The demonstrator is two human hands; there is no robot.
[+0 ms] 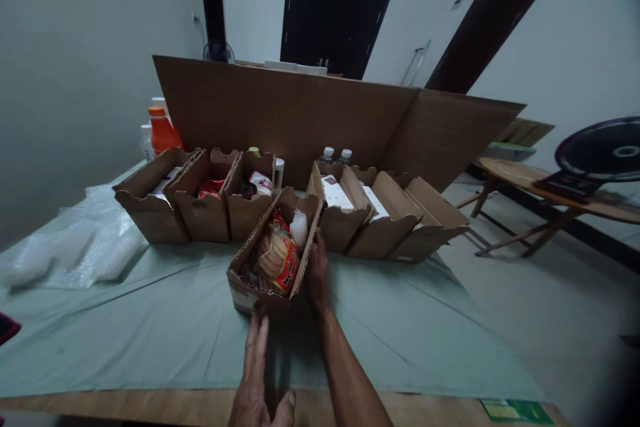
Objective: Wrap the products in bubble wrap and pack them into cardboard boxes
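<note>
An open-topped cardboard box [260, 303] stands at an angle on the green cloth, nearer to me than the row of similar boxes. Inside it lie a red-and-clear food packet [283, 257] and a white wrapped item [299, 228]. My left hand [256, 373] has its fingers stretched out, the tips at the near end of the box. Against the box's right side lies my right hand [319, 273], its fingers extended along the wall and partly hidden at the tips.
Boxes flank it: a left group [203, 213] with packets inside, a right group [385, 233] with white cartons. Behind rises a large cardboard panel [300, 113]. An orange bottle [163, 130] and bubble wrap [85, 240] are at left. A wooden stool [530, 180] holds a black fan at right.
</note>
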